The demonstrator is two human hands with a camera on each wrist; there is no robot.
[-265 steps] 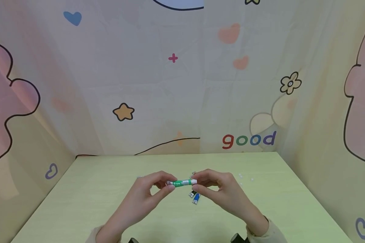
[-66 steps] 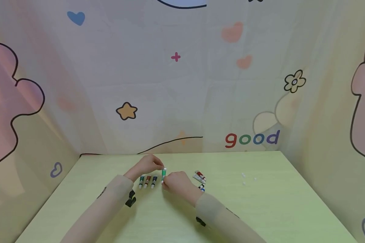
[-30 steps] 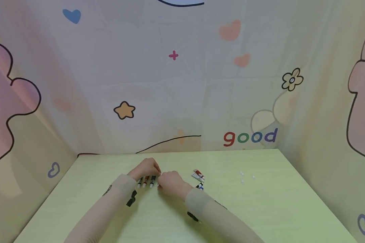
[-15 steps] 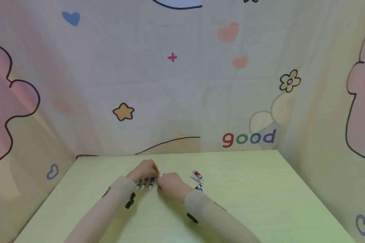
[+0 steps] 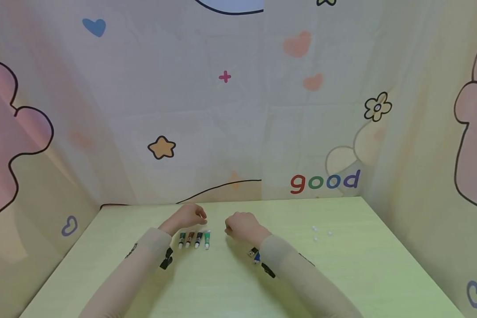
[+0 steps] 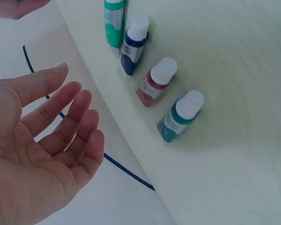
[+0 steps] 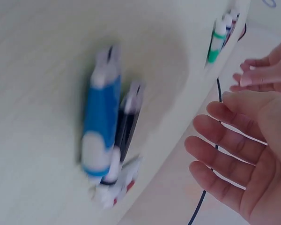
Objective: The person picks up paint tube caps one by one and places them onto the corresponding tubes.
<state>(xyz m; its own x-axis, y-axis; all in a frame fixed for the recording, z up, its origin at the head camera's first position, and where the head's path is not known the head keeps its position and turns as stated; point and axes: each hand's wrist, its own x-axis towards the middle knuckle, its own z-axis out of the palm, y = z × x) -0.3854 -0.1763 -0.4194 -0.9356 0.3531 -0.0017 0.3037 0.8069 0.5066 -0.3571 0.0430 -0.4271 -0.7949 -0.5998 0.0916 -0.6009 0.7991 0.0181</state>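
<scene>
Four small paint tubes lie side by side in a row, caps toward the person: a dark green tube (image 5: 182, 239), a red-brown tube (image 5: 189, 239), a dark blue tube (image 5: 198, 239) and a bright green tube (image 5: 207, 239). My left hand (image 5: 186, 218) hovers just behind the row, fingers loosely bent and holding nothing. To the right, my right hand (image 5: 244, 226) is above the table, empty, with relaxed fingers in the right wrist view. Beneath it lie a blue tube (image 7: 102, 112), a black tube (image 7: 128, 122) and a white-and-red one (image 7: 124, 183), slightly blurred.
Several tiny white bits (image 5: 315, 239) lie on the right of the pale table (image 5: 342, 274). Printed cloth (image 5: 206, 110) walls in the back and sides. The right forearm partly covers the loose tubes in the head view.
Earlier both hands held the bright green tube up, then set it at the right end of the row. Now both have let go, and the right hand has moved right toward the loose tubes.
</scene>
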